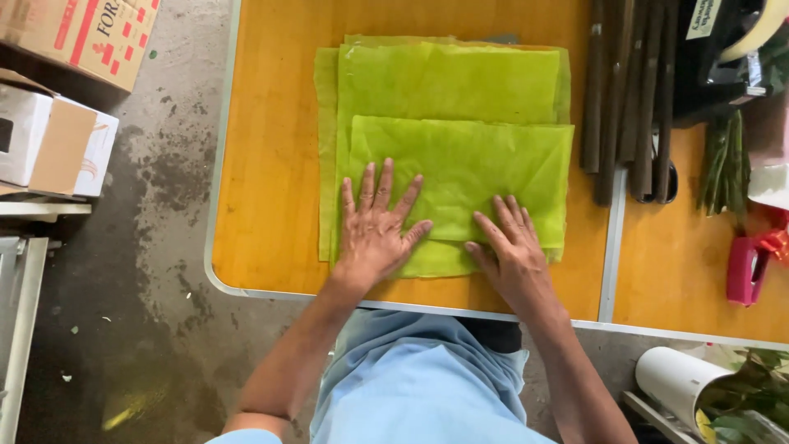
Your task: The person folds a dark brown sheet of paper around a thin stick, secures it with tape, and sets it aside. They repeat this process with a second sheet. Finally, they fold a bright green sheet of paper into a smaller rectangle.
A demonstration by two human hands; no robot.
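Here both hands, left and right, lie open and flat on the green sheets, gripping nothing. Pressing unevenly could skew the fold or slide the thin stack across the desk

A stack of sheets lay on the table. Both hands rested flat on the top sheet, left hand beside right hand. Rods lay right of the stack; boxes stood left of the table.

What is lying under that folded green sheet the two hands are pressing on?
Under the folded green sheet lie more green sheets, their edges showing above and at left, on the orange table. The left hand and right hand rest flat on top. How many sheets is hidden.
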